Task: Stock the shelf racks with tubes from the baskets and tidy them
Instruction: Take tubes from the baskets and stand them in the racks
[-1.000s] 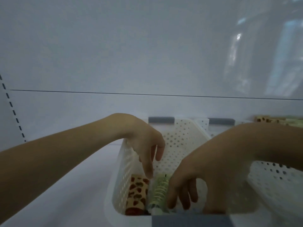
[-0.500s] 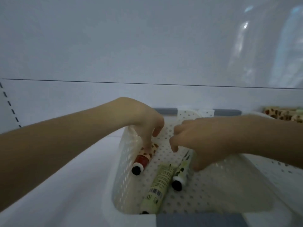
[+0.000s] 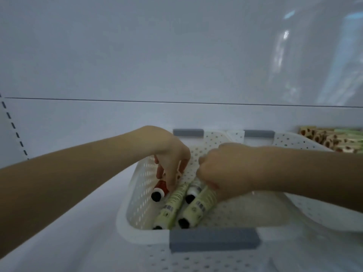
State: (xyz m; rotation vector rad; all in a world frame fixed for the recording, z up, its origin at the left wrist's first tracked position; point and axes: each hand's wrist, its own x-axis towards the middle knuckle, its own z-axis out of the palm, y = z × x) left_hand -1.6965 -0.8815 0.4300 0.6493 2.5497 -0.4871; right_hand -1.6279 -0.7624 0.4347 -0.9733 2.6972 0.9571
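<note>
A white perforated basket (image 3: 137, 232) with grey handles stands on the shelf in front of me. Several tubes lie side by side along its left wall, black caps towards me. My left hand (image 3: 170, 154) reaches down inside and pinches the red leopard-print tube (image 3: 161, 188) next to the wall. A pale green tube (image 3: 173, 203) lies free beside it. My right hand (image 3: 225, 169) is closed over the back ends of a white-necked tube (image 3: 193, 190) and a fatter green tube (image 3: 198, 207). The hands are almost touching.
A second white basket (image 3: 294, 140) sits to the right, partly behind my right forearm. Leopard-print and green tubes (image 3: 330, 138) are stacked at the far right of the shelf. The white back wall is close behind, and a slotted upright (image 3: 13, 126) runs at the left.
Both hands moved from the basket's near end to its back. The tubes now lie lined up at the left, and a second green tube has appeared under my right hand.
</note>
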